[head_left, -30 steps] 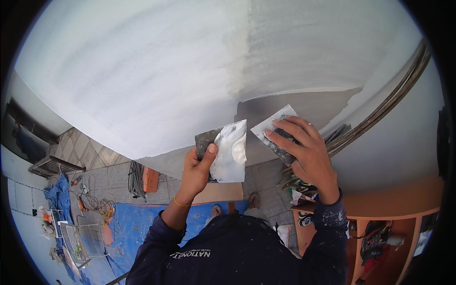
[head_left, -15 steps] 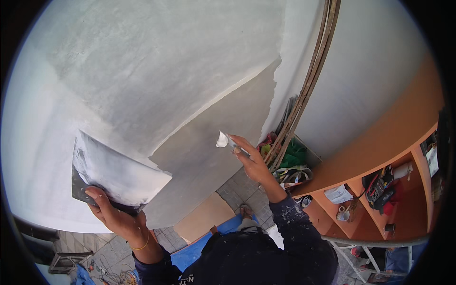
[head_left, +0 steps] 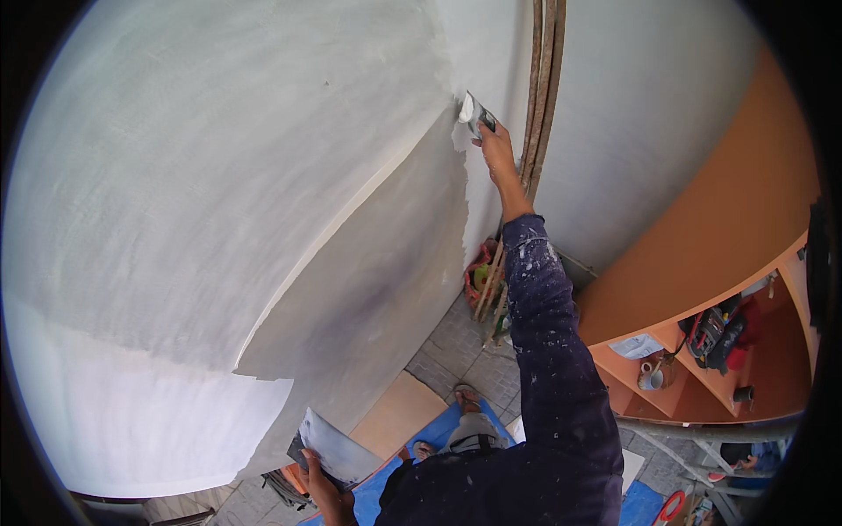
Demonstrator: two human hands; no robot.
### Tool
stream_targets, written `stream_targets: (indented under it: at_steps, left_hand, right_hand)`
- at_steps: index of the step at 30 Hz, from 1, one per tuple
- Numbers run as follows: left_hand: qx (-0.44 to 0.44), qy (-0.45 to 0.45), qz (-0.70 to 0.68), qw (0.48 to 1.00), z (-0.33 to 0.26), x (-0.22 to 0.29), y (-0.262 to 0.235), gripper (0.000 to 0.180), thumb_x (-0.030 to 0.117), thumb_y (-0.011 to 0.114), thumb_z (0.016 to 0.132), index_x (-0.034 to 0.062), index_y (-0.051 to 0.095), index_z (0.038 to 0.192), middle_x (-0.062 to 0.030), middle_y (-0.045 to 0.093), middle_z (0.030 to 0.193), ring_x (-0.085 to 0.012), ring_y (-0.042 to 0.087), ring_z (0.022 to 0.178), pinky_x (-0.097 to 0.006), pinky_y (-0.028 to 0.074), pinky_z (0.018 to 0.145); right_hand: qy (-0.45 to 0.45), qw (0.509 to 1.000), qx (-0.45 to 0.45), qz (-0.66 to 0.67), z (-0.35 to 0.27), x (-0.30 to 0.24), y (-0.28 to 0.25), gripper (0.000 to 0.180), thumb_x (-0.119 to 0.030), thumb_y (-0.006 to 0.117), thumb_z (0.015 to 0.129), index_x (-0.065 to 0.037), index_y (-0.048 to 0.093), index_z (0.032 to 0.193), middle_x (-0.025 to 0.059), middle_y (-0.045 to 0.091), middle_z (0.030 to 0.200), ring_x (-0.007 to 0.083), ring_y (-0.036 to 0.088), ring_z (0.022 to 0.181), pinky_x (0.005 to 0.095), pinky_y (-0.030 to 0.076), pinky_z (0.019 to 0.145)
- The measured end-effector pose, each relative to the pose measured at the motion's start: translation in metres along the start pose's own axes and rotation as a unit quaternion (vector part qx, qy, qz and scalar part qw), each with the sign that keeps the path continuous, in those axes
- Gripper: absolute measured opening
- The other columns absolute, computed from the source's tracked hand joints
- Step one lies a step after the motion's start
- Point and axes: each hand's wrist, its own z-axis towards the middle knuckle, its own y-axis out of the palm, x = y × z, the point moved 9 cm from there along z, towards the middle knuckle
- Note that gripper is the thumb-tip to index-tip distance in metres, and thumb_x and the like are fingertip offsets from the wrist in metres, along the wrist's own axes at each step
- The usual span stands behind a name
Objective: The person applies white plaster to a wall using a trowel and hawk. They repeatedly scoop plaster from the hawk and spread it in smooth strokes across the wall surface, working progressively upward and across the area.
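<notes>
High up at the corner of the wall, my right hand (head_left: 498, 156) is closed round a putty knife (head_left: 479, 117). White putty (head_left: 466, 109) sits on the knife's tip, at the ragged upper end of the darker bare patch (head_left: 377, 272); whether it touches the wall I cannot tell. Low at the front, my left hand (head_left: 323, 493) grips a wide flat plate (head_left: 337, 449) by its dark edge, its pale face smeared with putty. A smoother light grey coat (head_left: 219, 175) covers the upper wall (head_left: 132, 394), ending in a pale ridge beside the dark patch.
Several long poles (head_left: 542, 96) lean in the corner just right of my right hand. Orange shelving (head_left: 702, 245) holding tools and a cup (head_left: 650, 377) stands at right. Below lie a cardboard sheet (head_left: 400, 412) and blue sheeting (head_left: 438, 431); a metal trestle (head_left: 702, 465) is behind at right.
My right hand has reached up and rightward with the putty knife, arm now stretched out. My left hand has dropped lower and closer to my body with the plate. The view has shifted too.
</notes>
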Motion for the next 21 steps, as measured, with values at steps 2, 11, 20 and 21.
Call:
stream_targets:
  at_steps: [2, 11, 20, 21]
  left_hand:
    - [-0.012, -0.006, -0.012, 1.0, 0.001, -0.005, 0.006, 0.039, 0.032, 0.058, 0.099, 0.0047, 0.054, 0.127, -0.0088, 0.063, 0.117, -0.0207, 0.063, 0.103, -0.036, 0.053, 0.088]
    - [-0.045, 0.003, -0.008, 0.999, -0.005, -0.009, 0.03, 0.032, 0.027, 0.059, 0.098, 0.0063, 0.055, 0.122, -0.0064, 0.062, 0.114, -0.0178, 0.059, 0.106, -0.035, 0.052, 0.087]
    - [0.001, -0.048, -0.017, 0.999, 0.008, -0.026, -0.02, 0.027, 0.025, 0.056, 0.1, 0.0028, 0.058, 0.116, -0.0058, 0.066, 0.105, -0.0159, 0.065, 0.091, -0.031, 0.055, 0.077]
    - [-0.012, -0.047, -0.025, 0.999, 0.008, -0.026, -0.023, 0.026, 0.025, 0.056, 0.1, 0.0031, 0.058, 0.115, -0.0056, 0.066, 0.104, -0.0157, 0.065, 0.09, -0.031, 0.055, 0.076]
  right_hand:
    - [-0.009, 1.0, 0.001, 0.002, 0.013, -0.003, 0.0, 0.038, -0.019, 0.055, 0.096, 0.001, 0.057, 0.127, 0.0098, 0.063, 0.113, 0.0184, 0.06, 0.099, 0.0334, 0.053, 0.086]
    - [0.021, 0.999, -0.019, -0.03, 0.024, 0.005, 0.016, 0.043, -0.015, 0.05, 0.095, -0.005, 0.052, 0.137, 0.0123, 0.061, 0.121, 0.021, 0.056, 0.112, 0.03, 0.042, 0.097]
    - [-0.031, 0.998, 0.006, -0.062, -0.061, -0.007, 0.068, 0.044, -0.01, 0.048, 0.096, -0.005, 0.048, 0.139, 0.0109, 0.048, 0.134, 0.0247, 0.047, 0.126, 0.0315, 0.035, 0.106]
    - [-0.043, 0.997, 0.008, -0.069, -0.081, -0.009, 0.077, 0.043, -0.01, 0.048, 0.096, -0.005, 0.048, 0.138, 0.0113, 0.049, 0.134, 0.0248, 0.047, 0.126, 0.0317, 0.035, 0.107]
